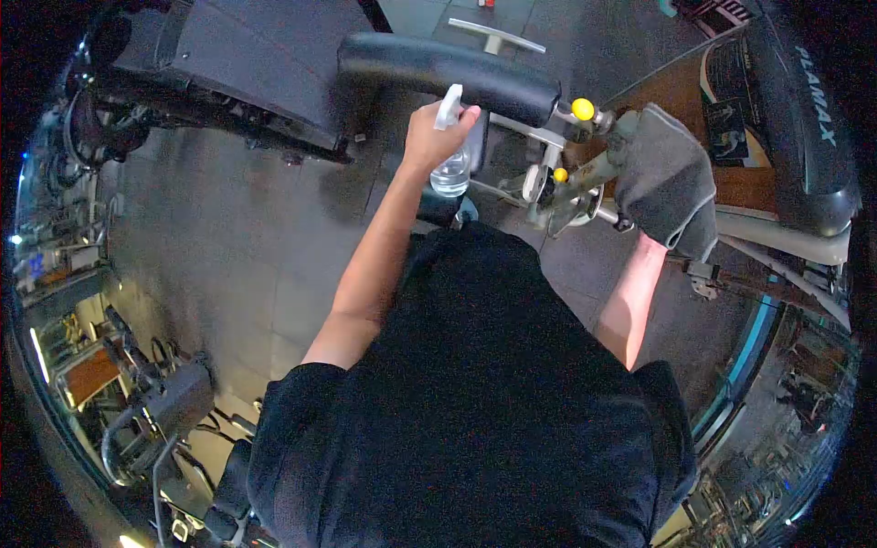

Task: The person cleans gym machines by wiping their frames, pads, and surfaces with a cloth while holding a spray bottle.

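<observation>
In the head view my left hand [435,139] is closed round the neck of a clear spray bottle [450,175] with a white spray head. Some clear liquid shows in the bottle's lower part. Just beyond it runs a black padded roll [438,68] of a gym machine. A dark grey cloth [665,173] drapes over my right hand [650,245], covering the fingers; only the wrist side shows. The cloth is beside the machine's metal frame and the yellow knob [582,109].
A second yellow knob [560,174] sits lower on the frame. A large dark machine [256,68] stands at the upper left, and another with a black, lettered cover [816,100] at the right. Grey floor tiles [219,219] lie between. More gym equipment [164,411] is at the lower left.
</observation>
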`<state>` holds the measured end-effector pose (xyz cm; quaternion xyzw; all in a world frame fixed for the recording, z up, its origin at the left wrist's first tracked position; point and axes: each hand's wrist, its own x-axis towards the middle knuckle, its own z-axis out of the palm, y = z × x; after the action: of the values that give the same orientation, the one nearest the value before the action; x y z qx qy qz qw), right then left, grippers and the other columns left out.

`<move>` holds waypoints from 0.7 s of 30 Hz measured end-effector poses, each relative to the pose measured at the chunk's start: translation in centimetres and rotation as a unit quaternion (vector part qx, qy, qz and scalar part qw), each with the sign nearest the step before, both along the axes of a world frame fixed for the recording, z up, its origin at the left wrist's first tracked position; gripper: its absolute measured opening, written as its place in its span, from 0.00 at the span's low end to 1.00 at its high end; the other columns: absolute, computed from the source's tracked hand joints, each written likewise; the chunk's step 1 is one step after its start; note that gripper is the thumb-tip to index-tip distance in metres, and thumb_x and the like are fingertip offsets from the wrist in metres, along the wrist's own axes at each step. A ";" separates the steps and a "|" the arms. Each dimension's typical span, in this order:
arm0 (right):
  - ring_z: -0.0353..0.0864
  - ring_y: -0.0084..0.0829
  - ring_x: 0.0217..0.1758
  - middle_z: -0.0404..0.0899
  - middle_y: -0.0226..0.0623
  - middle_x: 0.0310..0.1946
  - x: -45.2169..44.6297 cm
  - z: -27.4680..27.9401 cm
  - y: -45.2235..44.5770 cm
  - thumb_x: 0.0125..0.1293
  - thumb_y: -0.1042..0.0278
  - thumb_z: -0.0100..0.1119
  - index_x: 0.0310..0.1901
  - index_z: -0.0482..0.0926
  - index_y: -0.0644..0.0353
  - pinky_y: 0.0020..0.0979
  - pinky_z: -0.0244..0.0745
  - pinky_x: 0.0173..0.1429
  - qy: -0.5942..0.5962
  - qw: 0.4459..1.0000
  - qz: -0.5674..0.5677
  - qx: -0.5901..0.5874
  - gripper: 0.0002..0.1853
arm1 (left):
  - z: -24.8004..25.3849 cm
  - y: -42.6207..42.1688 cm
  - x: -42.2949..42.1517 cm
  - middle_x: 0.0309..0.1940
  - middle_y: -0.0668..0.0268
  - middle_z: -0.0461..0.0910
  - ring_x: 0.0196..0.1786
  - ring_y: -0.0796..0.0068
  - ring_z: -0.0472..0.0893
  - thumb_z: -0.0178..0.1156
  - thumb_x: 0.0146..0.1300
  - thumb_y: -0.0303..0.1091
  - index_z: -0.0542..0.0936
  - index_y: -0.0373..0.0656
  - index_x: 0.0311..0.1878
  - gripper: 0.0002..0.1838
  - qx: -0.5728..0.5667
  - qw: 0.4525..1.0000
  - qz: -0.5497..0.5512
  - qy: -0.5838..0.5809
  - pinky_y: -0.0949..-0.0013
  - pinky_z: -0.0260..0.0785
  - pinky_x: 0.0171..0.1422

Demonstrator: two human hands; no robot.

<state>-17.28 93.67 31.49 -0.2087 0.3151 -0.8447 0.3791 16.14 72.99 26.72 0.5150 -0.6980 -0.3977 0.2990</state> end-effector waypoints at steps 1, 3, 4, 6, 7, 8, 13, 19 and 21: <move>0.70 0.42 0.76 0.68 0.42 0.76 0.0 0.2 -0.5 0.77 0.61 0.58 0.77 0.65 0.56 0.48 0.68 0.79 0.005 1.000 -0.006 0.003 0.30 | -0.2 -0.4 0.2 0.30 0.51 0.88 0.36 0.52 0.89 0.72 0.61 0.53 0.88 0.38 0.37 0.23 0.003 1.000 -0.002 0.003 0.57 0.78 0.44; 0.71 0.41 0.75 0.69 0.42 0.75 0.3 0.5 -1.2 0.77 0.62 0.58 0.77 0.65 0.56 0.48 0.68 0.78 0.015 1.000 -0.012 0.007 0.30 | -0.6 -1.0 0.8 0.30 0.62 0.90 0.32 0.78 0.87 0.74 0.65 0.43 0.86 0.35 0.35 0.17 -0.002 1.000 0.010 0.005 0.68 0.78 0.38; 0.71 0.41 0.75 0.69 0.42 0.75 0.5 0.6 -1.4 0.77 0.62 0.59 0.77 0.65 0.56 0.48 0.69 0.78 0.020 1.000 -0.018 0.008 0.30 | -1.1 -1.4 1.2 0.30 0.61 0.90 0.33 0.77 0.88 0.74 0.66 0.43 0.87 0.34 0.36 0.18 0.014 1.000 0.008 0.017 0.68 0.79 0.38; 0.71 0.41 0.75 0.69 0.42 0.75 0.9 0.7 -1.6 0.76 0.62 0.59 0.76 0.66 0.56 0.47 0.69 0.78 0.024 0.999 -0.032 0.016 0.30 | -2.0 -2.3 2.4 0.31 0.60 0.90 0.33 0.76 0.88 0.74 0.66 0.42 0.87 0.34 0.37 0.17 0.025 1.000 0.003 0.013 0.68 0.79 0.38; 0.72 0.41 0.74 0.70 0.42 0.74 0.9 0.8 -1.6 0.76 0.62 0.60 0.76 0.66 0.56 0.47 0.69 0.78 0.024 0.999 -0.042 0.017 0.30 | -2.3 -2.7 3.0 0.31 0.59 0.90 0.33 0.75 0.89 0.73 0.66 0.42 0.87 0.33 0.38 0.17 0.036 0.999 0.000 0.013 0.68 0.79 0.38; 0.72 0.41 0.74 0.70 0.42 0.74 1.3 0.7 -1.7 0.76 0.63 0.60 0.76 0.66 0.56 0.47 0.69 0.78 0.025 0.998 -0.047 0.018 0.30 | -2.8 -3.4 3.9 0.31 0.59 0.91 0.34 0.72 0.90 0.73 0.67 0.42 0.88 0.35 0.38 0.16 0.047 0.999 0.002 0.006 0.67 0.80 0.38; 0.73 0.40 0.73 0.71 0.42 0.73 3.9 0.3 -1.1 0.74 0.63 0.62 0.75 0.67 0.57 0.47 0.70 0.77 0.022 0.997 -0.068 0.029 0.30 | -2.4 -5.6 8.2 0.26 0.51 0.85 0.32 0.49 0.87 0.73 0.63 0.48 0.86 0.37 0.34 0.20 -0.012 1.000 0.000 -0.017 0.56 0.76 0.39; 0.74 0.39 0.72 0.73 0.42 0.72 5.9 -0.1 -0.9 0.73 0.65 0.64 0.74 0.69 0.58 0.46 0.72 0.76 0.020 0.995 -0.084 0.044 0.30 | -2.9 -7.7 12.1 0.26 0.51 0.85 0.32 0.47 0.86 0.72 0.64 0.46 0.84 0.36 0.32 0.19 0.002 0.999 0.051 -0.016 0.54 0.74 0.37; 0.75 0.39 0.71 0.74 0.42 0.71 6.4 -0.2 -0.8 0.72 0.65 0.65 0.74 0.69 0.58 0.46 0.72 0.76 0.026 0.994 -0.090 0.050 0.30 | -2.4 -7.9 12.7 0.26 0.50 0.85 0.33 0.46 0.86 0.71 0.64 0.46 0.84 0.36 0.33 0.19 -0.010 0.998 0.044 -0.034 0.54 0.75 0.37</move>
<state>-10.84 92.85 31.28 -0.1819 0.3839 -0.8531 0.3030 28.84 65.10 24.33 0.5556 -0.6884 -0.3592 0.2973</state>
